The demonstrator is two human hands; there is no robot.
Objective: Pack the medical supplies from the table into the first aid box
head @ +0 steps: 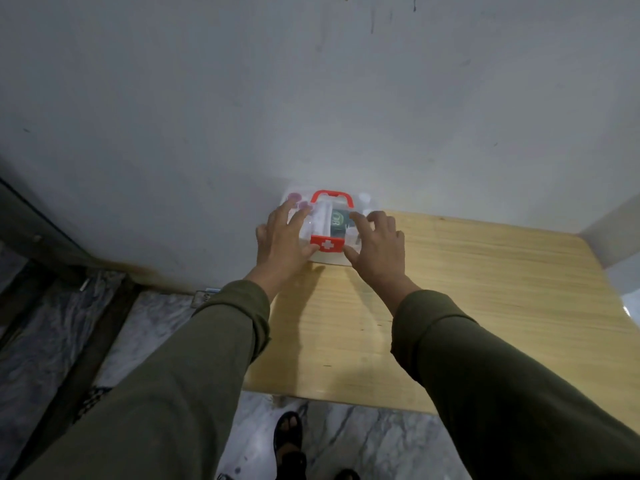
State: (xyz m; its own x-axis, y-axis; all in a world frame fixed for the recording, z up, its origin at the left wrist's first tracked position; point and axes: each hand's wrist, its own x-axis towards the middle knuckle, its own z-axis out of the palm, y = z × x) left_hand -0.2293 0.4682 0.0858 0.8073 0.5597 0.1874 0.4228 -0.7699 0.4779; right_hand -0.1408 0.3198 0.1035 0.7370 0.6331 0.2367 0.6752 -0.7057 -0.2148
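The first aid box point(326, 244) is clear plastic with a red handle, a red latch and a white cross. It stands at the far left corner of the wooden table point(467, 299), against the wall. Its lid is down, and a dark green packet point(338, 220) and white items show through it. My left hand point(282, 242) lies flat on the lid's left side with fingers spread. My right hand point(375, 247) presses the lid's right side, thumb near the latch. Small purple-capped items point(298, 199) show through the lid beyond my left fingers.
A grey wall point(311, 98) rises right behind the box. The table's left edge drops to a marble floor point(156, 323), where a dark frame stands. A sandalled foot point(289, 441) shows below the table's near edge.
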